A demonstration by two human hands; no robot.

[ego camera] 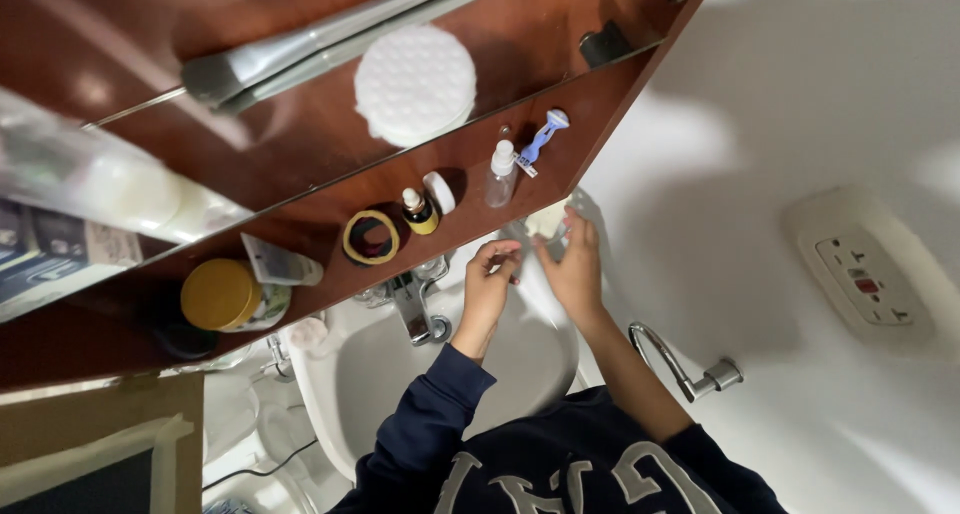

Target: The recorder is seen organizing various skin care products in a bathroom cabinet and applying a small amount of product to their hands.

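Observation:
Both my hands are over the white sink basin point(385, 379), just past the chrome tap point(415, 309). My left hand point(490, 279) comes out of a dark blue sleeve; its fingers are curled in and nothing shows in them. My right hand point(577, 269) has its sleeve pushed up the forearm. Its fingers reach up around a small pale bar of soap point(547, 218) at the basin's far rim. The two hands are close together, nearly touching.
A dark wooden shelf point(330, 229) above the basin holds a blue razor point(545, 134), a small spray bottle point(500, 174), a dropper bottle point(418, 212), a yellow tape roll point(371, 238) and a gold-lidded jar point(222, 294). A chrome bar point(690, 369) and a wall socket point(860, 274) are on the right.

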